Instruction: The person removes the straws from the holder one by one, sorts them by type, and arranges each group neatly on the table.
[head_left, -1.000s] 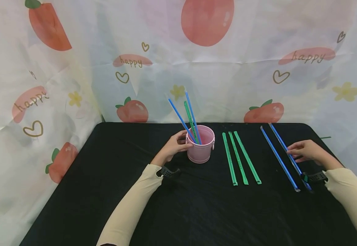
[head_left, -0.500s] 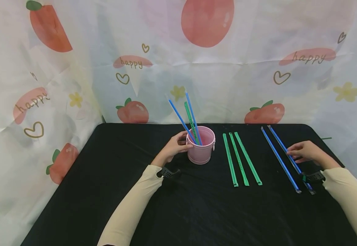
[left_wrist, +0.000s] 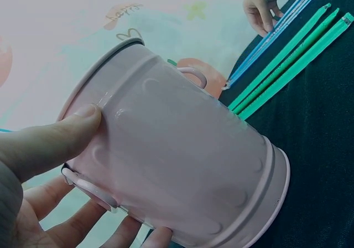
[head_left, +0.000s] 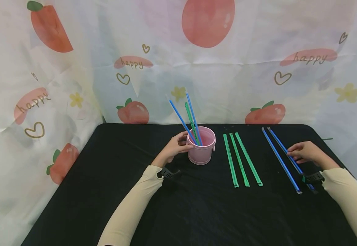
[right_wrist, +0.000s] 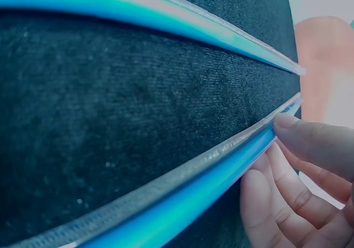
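Bucket [head_left: 200,155]: plain pale pink. In it, two upright blue straws [head_left: 179,116] and one upright green straw [head_left: 191,119] with dark print. Lying green straws [head_left: 239,160]: three, bright green, small dark print. Lying blue straws [head_left: 281,160]: two, vivid blue, clear wrapping [right_wrist: 213,155] with whitish print. Tablecloth [head_left: 120,147]: solid black. Sleeves [head_left: 132,205]: plain cream. Wrist straps [head_left: 168,173]: black. Backdrop [head_left: 166,27]: white with soft pastel patches, patterned with coral-red fruits [head_left: 208,24], green leaves [head_left: 128,101], yellow flowers [head_left: 178,93], golden-brown heart outlines [head_left: 123,79], brown "happy" lettering on pink ovals [head_left: 329,54].
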`<act>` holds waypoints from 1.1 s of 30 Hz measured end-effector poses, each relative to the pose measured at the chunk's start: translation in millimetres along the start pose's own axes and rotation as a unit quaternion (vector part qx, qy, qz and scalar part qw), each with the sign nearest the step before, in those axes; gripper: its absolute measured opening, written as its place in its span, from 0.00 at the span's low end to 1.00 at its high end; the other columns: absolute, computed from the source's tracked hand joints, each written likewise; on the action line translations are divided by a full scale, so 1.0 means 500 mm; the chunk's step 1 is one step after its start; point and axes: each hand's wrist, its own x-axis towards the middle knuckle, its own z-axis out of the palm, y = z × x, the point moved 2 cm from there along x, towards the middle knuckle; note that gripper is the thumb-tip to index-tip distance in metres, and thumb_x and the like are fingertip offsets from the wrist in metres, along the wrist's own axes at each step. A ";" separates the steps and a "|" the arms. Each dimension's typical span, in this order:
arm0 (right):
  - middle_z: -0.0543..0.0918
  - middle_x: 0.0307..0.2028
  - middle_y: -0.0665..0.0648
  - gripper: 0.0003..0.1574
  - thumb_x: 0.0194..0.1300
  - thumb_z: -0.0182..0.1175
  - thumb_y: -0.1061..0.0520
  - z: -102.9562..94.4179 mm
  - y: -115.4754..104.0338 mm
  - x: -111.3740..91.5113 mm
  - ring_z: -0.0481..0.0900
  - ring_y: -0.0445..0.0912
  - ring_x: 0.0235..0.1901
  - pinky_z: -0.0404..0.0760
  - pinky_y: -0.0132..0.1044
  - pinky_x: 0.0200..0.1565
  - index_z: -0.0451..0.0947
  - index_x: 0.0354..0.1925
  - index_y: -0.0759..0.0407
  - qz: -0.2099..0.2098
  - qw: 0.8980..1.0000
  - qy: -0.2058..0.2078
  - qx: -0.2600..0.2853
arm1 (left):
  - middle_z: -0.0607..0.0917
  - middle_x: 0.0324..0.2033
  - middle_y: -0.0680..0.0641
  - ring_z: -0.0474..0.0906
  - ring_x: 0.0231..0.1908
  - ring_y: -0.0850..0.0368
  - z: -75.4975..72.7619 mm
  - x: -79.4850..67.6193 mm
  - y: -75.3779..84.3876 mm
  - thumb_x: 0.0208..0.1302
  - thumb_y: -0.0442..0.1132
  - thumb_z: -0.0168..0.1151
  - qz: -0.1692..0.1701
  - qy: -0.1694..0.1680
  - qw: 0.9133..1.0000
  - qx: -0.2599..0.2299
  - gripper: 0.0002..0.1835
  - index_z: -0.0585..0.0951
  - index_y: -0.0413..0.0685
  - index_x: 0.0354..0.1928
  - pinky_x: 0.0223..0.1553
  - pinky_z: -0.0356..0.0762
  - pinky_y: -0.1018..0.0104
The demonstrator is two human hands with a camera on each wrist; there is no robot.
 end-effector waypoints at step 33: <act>0.85 0.40 0.61 0.32 0.69 0.52 0.56 -0.021 0.006 -0.037 0.84 0.38 0.33 0.85 0.42 0.39 0.61 0.56 0.85 0.005 0.998 -0.042 0.048 | 0.66 0.65 0.36 0.69 0.62 0.40 0.003 -0.003 0.004 0.61 0.29 0.59 0.004 -0.001 1.000 -0.007 0.34 0.60 0.43 0.69 0.55 0.76 0.51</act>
